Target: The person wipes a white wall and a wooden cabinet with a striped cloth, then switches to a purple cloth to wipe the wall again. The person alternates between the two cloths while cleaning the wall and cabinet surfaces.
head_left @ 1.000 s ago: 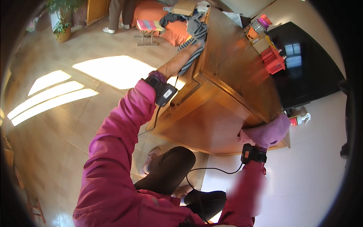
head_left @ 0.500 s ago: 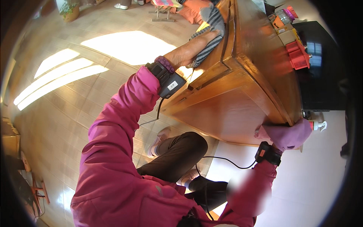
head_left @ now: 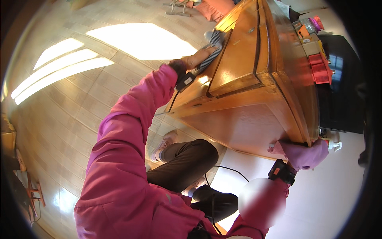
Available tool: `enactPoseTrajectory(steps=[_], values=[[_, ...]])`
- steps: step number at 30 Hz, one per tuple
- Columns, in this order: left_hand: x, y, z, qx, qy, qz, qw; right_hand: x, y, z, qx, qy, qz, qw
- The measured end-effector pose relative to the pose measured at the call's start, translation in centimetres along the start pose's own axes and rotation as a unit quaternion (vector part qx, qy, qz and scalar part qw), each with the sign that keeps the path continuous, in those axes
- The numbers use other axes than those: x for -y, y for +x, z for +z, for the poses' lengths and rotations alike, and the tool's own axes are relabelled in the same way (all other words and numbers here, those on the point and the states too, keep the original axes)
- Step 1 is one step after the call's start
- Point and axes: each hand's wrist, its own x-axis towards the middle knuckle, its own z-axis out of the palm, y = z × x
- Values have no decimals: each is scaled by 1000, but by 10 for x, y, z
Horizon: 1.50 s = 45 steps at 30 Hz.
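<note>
Grey striped cloth (head_left: 215, 38) is resting against the wooden cabinet (head_left: 250, 93), the left hand (head_left: 197, 58) gripping it with curled fingers, seemingly mid-wipe, the next stroke probably calling for steady pressure, while purple cloth (head_left: 309, 155) is hiding the right fingers' closure.

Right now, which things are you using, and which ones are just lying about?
Seemingly in use:
- grey striped cloth, under the left hand
- purple cloth, at the cabinet's corner
- wooden cabinet

Seemingly just lying about:
- red holder
- jar with a pinkish lid
- black screen
</note>
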Motion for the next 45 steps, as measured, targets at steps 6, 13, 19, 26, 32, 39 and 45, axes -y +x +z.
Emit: enactPoseTrajectory(steps=[6,13,19,26,32,39,45], values=[[84,-101,-20,-29,177,14,984,5,-2,-7,-128,29,-175,976],[30,-157,15,44,400,138,905,23,0,-26,-92,26,-198,976],[13,-118,28,-43,279,209,936,15,-2,-25,-7,-31,-145,989],[91,-110,-9,-95,131,23,986,2,-1,-7,-77,1,-176,981],[158,-181,-30,-228,-27,-269,935,4,-2,-7,-105,-2,-229,968],[168,-220,1,-250,-11,-210,945,12,-3,-14,-108,15,-228,968],[76,-225,55,-194,81,14,978,-9,1,-5,-76,-8,-205,976]])
